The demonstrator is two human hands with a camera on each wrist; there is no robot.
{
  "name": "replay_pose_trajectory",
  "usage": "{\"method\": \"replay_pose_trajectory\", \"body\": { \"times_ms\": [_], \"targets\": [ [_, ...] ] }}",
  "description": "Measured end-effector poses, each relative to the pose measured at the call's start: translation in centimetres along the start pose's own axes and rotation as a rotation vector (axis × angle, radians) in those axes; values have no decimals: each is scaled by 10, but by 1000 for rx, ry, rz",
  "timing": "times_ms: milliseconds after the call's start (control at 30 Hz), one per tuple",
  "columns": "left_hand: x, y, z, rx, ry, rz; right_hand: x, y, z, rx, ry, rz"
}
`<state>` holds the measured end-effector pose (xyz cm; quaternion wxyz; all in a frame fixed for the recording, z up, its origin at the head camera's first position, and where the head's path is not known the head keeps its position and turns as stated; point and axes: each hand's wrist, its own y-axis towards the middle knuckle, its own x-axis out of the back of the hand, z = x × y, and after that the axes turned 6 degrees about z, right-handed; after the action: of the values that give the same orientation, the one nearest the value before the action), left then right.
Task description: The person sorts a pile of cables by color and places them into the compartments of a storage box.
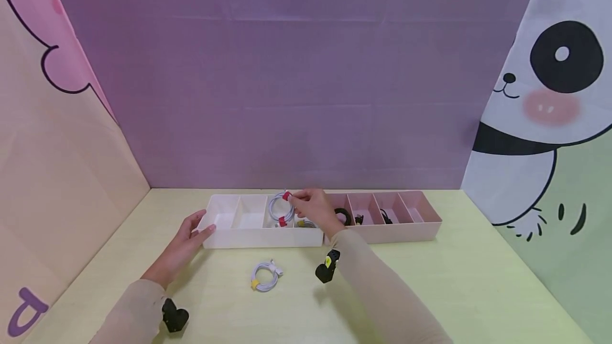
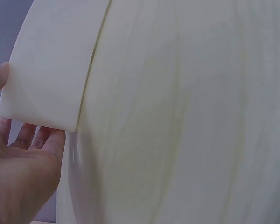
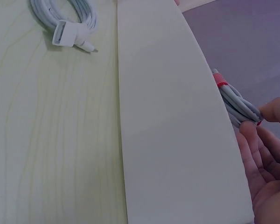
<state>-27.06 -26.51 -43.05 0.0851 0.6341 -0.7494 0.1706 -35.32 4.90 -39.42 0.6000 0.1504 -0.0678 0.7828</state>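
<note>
My right hand [image 1: 316,209] pinches a coiled white cable [image 1: 281,208] with red ties between thumb and fingertips. It holds the coil upright over the right half of a white divided box [image 1: 263,238]. In the right wrist view the coil [image 3: 235,103] shows just past the box's edge. My left hand [image 1: 187,238] grips the left end of that box, thumb on one side and fingers against the end wall [image 2: 42,93]. Another cable coil [image 1: 307,224] lies in the box's rightmost compartment. On the table in front rests a coiled white cable [image 1: 265,276] with a yellow tie.
A pink divided box [image 1: 406,232] stands against the white box's right end. Its compartments hold a black coil [image 1: 343,215] and small dark cables [image 1: 385,217], and my right forearm partly covers it. A purple backdrop [image 1: 306,78] rises behind the table, with printed panels at both sides.
</note>
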Motion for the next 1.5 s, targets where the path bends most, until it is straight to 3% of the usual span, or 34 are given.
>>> {"method": "replay_pose_trajectory", "body": {
  "times_ms": [367,1100,1500],
  "targets": [
    [0,1,2,-22,-4,4,6,-3,0,14,-18,81],
    [1,2,4,-40,-21,-4,1,-19,16,21,-179,128],
    [0,0,3,-34,-18,2,2,-26,19,46,-190,183]
  ]
}}
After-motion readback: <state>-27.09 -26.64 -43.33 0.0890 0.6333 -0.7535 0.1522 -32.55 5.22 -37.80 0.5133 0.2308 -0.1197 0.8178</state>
